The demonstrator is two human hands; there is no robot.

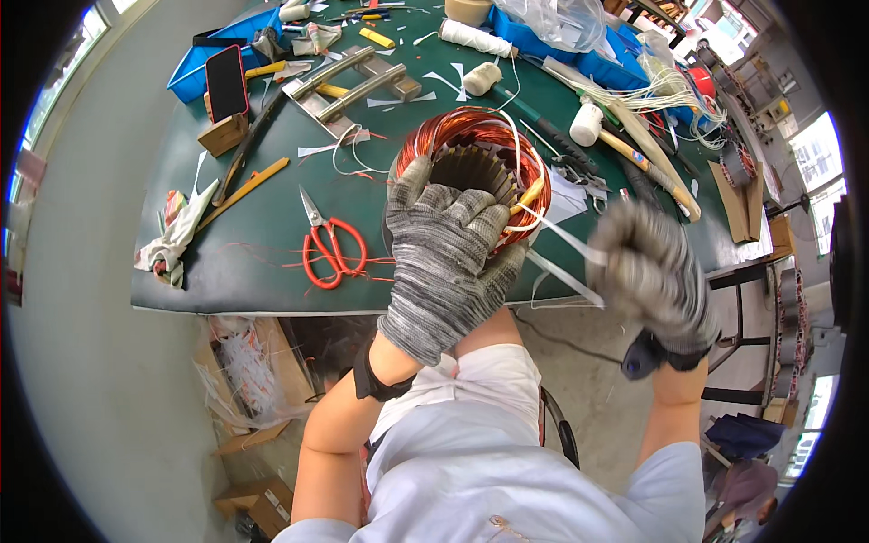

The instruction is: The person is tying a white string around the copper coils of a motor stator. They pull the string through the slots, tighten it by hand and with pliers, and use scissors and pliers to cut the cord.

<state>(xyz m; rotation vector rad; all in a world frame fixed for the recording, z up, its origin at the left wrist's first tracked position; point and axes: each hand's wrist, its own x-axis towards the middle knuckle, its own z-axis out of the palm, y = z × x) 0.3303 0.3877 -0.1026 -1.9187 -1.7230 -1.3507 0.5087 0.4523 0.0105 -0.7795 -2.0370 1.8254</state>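
Observation:
A motor stator [471, 172] with a ring of copper windings stands at the table's front edge, its dark slotted bore facing up. My left hand [444, 244], in a grey knitted glove, lies over the near side of it, fingers curled on the rim. Yellow sleeving [529, 197] shows on the windings beside that hand. To the right, my gloved right hand [647, 271] is closed and smeared by motion. From it a white tie strip [563, 237] runs taut to the windings. Left of the stator lie red-handled scissors [333, 253] among thin red threads.
A phone [226, 83] leans on a wooden block [224, 136] at the left. Behind the stator are a metal fixture [353, 86], white-headed mallets [587, 122] and a blue bin [615, 63]. A cloth glove [176, 240] lies at the left edge. Boxes [249, 362] stand below.

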